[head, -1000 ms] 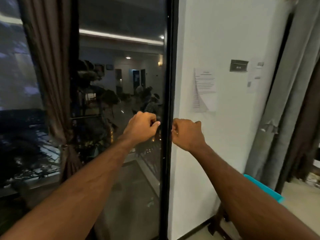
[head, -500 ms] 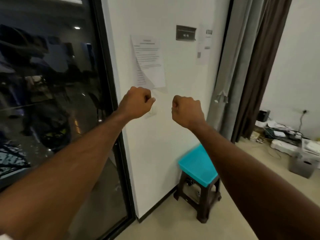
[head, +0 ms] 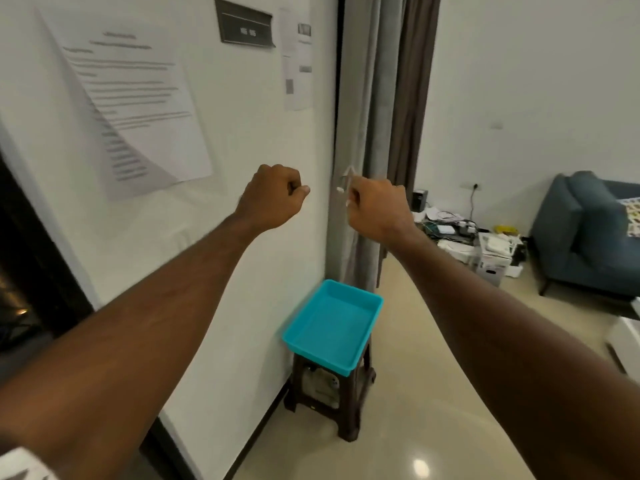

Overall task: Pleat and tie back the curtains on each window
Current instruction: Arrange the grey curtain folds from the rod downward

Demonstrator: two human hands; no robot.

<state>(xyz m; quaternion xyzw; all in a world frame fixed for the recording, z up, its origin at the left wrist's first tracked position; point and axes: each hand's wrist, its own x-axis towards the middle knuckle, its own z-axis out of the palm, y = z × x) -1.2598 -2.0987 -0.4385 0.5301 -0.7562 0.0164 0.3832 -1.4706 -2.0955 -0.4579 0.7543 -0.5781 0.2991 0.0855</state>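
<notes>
Both arms reach forward at chest height. The left hand (head: 272, 197) is clenched into a loose fist against the bare white wall (head: 242, 140) and seems to hold nothing. The right hand (head: 375, 209) is also curled shut, and a small pale tab (head: 344, 180) shows just above its knuckles; whether the fingers grip that tab or merely pass in front of it cannot be told.

Directly behind the right hand hangs the tall grey outer curtain (head: 363, 98), with the darker brown inner curtain (head: 408, 98) just to its right. Both fall straight and gathered into a narrow column, but no tie-back band is visible around them, so this window looks not yet finished: the pleating and tying here appear to be what is left. How many other windows are done cannot be judged.

Below the hands, a turquoise plastic tray (head: 360, 299) rests on a dark brown stool (head: 349, 410). The curtain tops are cut off by the frame, their lower part is hidden by the forearm, and the printed paper sheet (head: 138, 98) left of the left hand is too blurred to read.
</notes>
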